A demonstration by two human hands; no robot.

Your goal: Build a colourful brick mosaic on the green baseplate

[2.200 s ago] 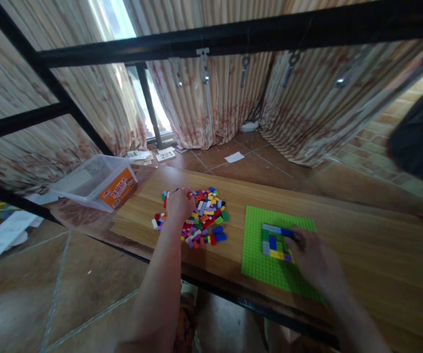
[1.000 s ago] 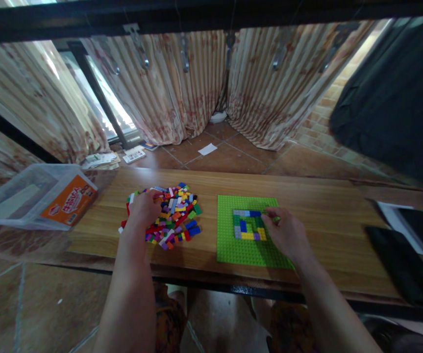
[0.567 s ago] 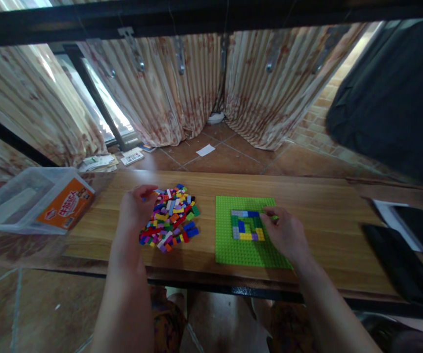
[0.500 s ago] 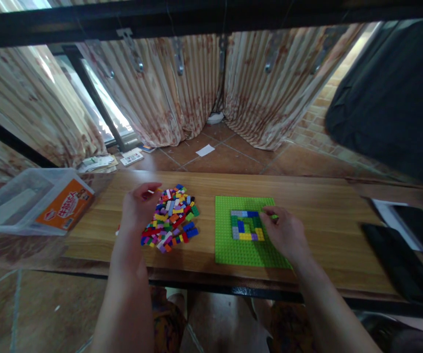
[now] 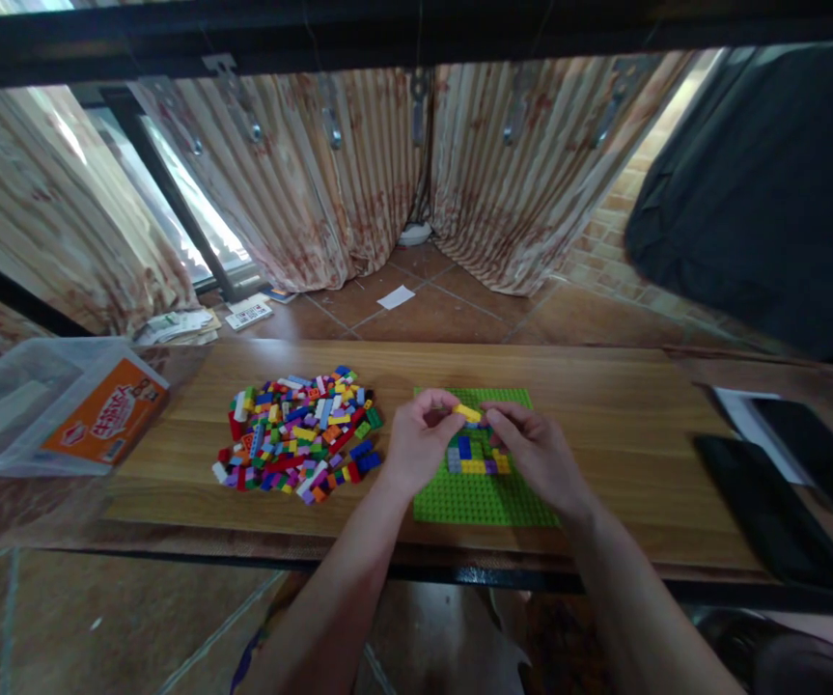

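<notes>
Over the green baseplate (image 5: pixel 459 507), my left hand (image 5: pixel 420 439) pinches a yellow toy brick (image 5: pixel 467 413) between thumb and fingertips. From the other side my right hand (image 5: pixel 536 454) meets it, its fingers closed at the brick's right end. Low on the baseplate sits a block outline of grey, blue, yellow and purple bricks (image 5: pixel 472 465); both hands hide its far and right parts. To the left on the wooden table lies a heap of loose coloured bricks (image 5: pixel 300 434), apart from my hands.
A clear plastic box (image 5: pixel 46 386) with an orange label stands at the table's left end. Toward the right end lie a black flat case (image 5: pixel 770 512) and a phone (image 5: pixel 821 454) on white paper. A black bar (image 5: pixel 416 34) crosses above, before curtains (image 5: pixel 344 183).
My left hand has moved right from the brick heap to the baseplate, bringing the yellow brick. My right hand has shifted slightly left to meet it. The view has turned a little right.
</notes>
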